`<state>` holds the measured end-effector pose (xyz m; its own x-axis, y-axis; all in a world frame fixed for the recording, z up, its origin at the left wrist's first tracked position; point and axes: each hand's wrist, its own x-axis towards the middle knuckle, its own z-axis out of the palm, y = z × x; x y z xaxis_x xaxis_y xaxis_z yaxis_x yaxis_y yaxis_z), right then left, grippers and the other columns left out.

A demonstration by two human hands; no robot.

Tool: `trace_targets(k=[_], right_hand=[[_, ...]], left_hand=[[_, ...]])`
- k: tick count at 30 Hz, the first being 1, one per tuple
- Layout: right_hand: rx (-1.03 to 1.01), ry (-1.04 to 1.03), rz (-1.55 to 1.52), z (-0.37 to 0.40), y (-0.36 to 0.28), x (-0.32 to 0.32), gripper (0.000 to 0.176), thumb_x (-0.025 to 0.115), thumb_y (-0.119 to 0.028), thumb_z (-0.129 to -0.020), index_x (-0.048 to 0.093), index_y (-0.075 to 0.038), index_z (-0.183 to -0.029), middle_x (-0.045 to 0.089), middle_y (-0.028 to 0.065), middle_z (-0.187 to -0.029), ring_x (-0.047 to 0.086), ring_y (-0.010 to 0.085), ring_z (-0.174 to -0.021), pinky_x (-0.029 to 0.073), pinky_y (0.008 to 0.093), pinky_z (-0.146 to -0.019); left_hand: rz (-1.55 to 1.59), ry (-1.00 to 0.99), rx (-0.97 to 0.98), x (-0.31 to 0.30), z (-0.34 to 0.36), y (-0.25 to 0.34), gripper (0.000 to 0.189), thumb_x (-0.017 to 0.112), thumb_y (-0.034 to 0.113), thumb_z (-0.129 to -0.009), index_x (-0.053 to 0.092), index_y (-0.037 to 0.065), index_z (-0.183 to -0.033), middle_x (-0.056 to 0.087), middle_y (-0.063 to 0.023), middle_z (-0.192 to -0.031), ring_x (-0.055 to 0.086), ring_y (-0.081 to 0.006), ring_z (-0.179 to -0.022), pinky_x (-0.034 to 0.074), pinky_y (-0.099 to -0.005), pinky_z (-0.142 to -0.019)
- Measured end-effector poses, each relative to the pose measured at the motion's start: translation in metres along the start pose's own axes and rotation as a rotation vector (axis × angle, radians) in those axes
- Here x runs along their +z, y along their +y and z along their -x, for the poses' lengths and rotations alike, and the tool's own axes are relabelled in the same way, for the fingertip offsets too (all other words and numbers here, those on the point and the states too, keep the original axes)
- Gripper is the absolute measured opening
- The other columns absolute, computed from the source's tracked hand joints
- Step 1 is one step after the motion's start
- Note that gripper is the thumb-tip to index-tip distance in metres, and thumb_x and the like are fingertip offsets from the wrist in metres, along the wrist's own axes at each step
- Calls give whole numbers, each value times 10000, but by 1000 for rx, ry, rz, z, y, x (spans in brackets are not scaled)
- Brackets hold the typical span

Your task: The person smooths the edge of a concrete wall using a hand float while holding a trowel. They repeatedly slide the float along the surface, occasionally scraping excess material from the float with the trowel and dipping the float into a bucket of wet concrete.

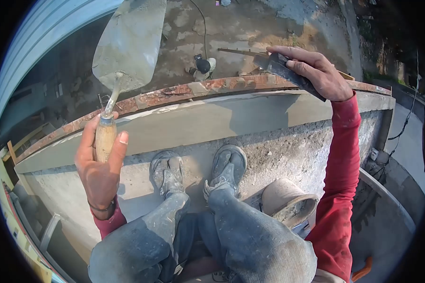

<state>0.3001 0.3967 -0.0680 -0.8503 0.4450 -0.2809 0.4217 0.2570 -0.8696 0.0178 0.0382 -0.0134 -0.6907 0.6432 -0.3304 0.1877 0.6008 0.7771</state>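
Head view looked down over 2 dusty grey-trousered knees at a smooth grey plaster band (212,120) under a rusty-red brick top edge (198,87). Left hand (99,165) was closed fully around the pale wooden handle of a steel pointed trowel (127,42), its blade tipped up and away, probably to keep it off the wall. Right hand (314,70), in a red sleeve, curled over a dark flat float (288,73) laid on the brick edge, seemingly steadying it there. 2 grey sandals (167,172) were braced against rough render below. A mortar-caked bucket (288,203) sat beside the right knee, within reach. Another person (203,66) was far below.
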Motion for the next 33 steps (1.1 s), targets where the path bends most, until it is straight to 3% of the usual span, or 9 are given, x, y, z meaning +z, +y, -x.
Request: trace_targets(k=[3,7,12,14,18,20,24,29,33], right_hand=[[73,-394,9,-33,9,11,574,707,-490,-1034,702,-56,-1409,750,121,-1308,688,209,-1183,529,360,-1060],[122,-552,82,-49,6,27,609,736,-551,-991,738,-51,-1340,764,133,-1236,707,227,-1161,548,370,-1023],[98,-515,173,-29,29,4,561,718,-562,-1001,779,-83,-1288,797,112,-1139,743,241,-1046,569,371,-953],[388,-629,317,-29,29,-25,557,766,-497,-981,759,-47,-1308,781,133,-1204,712,259,-1158,549,403,-1014],[331,-660,332,-36,46,-44,518,780,-452,-984,761,-45,-1304,780,126,-1209,720,250,-1127,557,406,-994],[50,-546,125,-47,41,-11,568,722,-559,-997,773,-85,-1307,809,98,-1096,744,224,-1035,572,365,-942],[57,-615,107,-59,13,40,588,729,-572,-986,771,-79,-1303,810,93,-1100,745,216,-1026,573,357,-934],[368,-653,258,-30,47,-35,541,775,-511,-973,769,-91,-1314,810,59,-1065,738,175,-995,565,347,-907],[321,-618,226,-31,22,-45,540,800,-459,-970,750,-45,-1312,783,68,-1059,705,157,-1016,553,342,-911]], left_hand=[[-4,-1,-45,3,-1,0,398,765,67,-945,688,26,-1334,643,15,-976,504,-51,-766,411,-219,-701],[-3,-1,-73,10,-5,2,400,741,68,-935,695,35,-1331,621,24,-921,496,-44,-738,392,-210,-664],[-29,7,-106,12,-6,2,423,734,87,-934,685,30,-1351,614,19,-924,495,-44,-743,394,-208,-674],[-15,0,-121,9,-6,2,432,734,96,-934,682,28,-1357,619,14,-937,496,-45,-745,397,-209,-684],[-14,0,-84,9,-4,-3,445,749,124,-926,683,23,-1354,627,4,-957,499,-48,-758,403,-212,-701],[-34,2,-70,11,-6,-1,447,754,131,-922,684,24,-1351,626,3,-958,500,-51,-762,406,-215,-705],[-51,-42,-152,16,-8,14,457,760,134,-919,679,19,-1354,635,-10,-995,521,-63,-810,425,-222,-748],[-48,-32,-63,10,-8,3,459,766,135,-920,677,14,-1354,666,-19,-1048,556,-83,-888,455,-239,-829],[-60,-59,-82,6,-4,2,465,774,138,-917,675,12,-1354,688,-27,-1076,570,-97,-917,472,-257,-863]])
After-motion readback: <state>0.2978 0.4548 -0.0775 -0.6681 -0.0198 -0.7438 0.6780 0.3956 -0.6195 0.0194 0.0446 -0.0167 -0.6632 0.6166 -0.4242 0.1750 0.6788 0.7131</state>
